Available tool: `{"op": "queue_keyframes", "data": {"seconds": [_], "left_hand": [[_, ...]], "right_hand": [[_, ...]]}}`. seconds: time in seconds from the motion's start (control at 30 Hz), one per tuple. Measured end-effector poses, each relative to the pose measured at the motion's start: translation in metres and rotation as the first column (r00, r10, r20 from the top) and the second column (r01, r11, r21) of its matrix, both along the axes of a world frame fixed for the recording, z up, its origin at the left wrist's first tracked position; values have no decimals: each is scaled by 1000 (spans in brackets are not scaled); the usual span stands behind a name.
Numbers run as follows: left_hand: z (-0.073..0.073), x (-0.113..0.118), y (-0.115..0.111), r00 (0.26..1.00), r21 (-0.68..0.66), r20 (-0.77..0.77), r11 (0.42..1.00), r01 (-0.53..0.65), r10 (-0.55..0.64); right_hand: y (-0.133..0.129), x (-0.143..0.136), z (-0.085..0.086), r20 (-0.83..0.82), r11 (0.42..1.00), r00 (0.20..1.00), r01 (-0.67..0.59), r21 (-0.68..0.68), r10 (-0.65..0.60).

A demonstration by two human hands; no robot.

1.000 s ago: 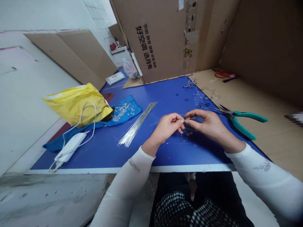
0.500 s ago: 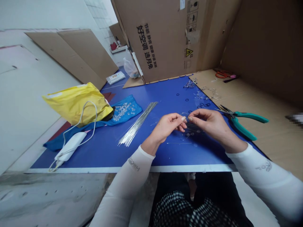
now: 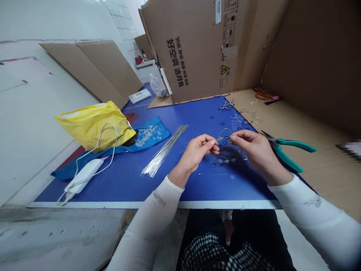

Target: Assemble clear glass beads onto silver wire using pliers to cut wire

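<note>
Above the blue table point(image 3: 169, 188) my left hand point(image 3: 200, 149) pinches a thin wire point(image 3: 225, 130) close to a clear bead point(image 3: 219, 139) on it. The wire bows upward in a loop to my right hand point(image 3: 251, 148), whose thumb and forefinger grip it at the other side. Below my hands lie beaded wires point(image 3: 227, 161) with several clear beads. A bundle of straight silvery wires point(image 3: 166, 152) rests left of my left hand. Green-handled pliers point(image 3: 282, 148) lie open just right of my right hand.
Clear beads point(image 3: 149, 134) sit on a blue cloth point(image 3: 158, 124) beside a yellow bag point(image 3: 96, 124). A white power strip point(image 3: 84, 175) with its cord lies at the left. Black rings point(image 3: 222, 124) and finished-looking wire pieces point(image 3: 227, 105) are farther back. Cardboard point(image 3: 203, 49) stands behind; scissors point(image 3: 263, 95) lie right.
My hands have moved apart, and the wire between them now shows as an open arc with a bead near my left fingers. The camera view has shifted slightly.
</note>
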State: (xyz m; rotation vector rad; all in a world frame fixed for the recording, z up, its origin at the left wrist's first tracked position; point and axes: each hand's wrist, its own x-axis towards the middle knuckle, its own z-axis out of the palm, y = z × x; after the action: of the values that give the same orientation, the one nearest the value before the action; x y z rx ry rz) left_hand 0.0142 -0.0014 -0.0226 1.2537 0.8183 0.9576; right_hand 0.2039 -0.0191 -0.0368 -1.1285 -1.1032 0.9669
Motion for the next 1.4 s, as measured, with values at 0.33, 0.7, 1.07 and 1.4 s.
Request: {"op": "queue_keyframes", "data": {"seconds": [0.33,0.7,1.07,1.4], "left_hand": [[1,-1,0,999,-37,10,998,42,-42],[-5,2,-4,993,-44,-36,993,114,-115],[-3,-3,3,977,-190,210,980,66,-25],[-4,-2,6,905,-241,424,967,83,27]], "right_hand": [[0,2,-1,155,995,984,-93,41,86],[-4,4,6,438,980,892,-171,101,110],[-1,6,4,31,978,978,-206,-33,207],[2,4,2,-16,990,991,-132,-50,132]]}}
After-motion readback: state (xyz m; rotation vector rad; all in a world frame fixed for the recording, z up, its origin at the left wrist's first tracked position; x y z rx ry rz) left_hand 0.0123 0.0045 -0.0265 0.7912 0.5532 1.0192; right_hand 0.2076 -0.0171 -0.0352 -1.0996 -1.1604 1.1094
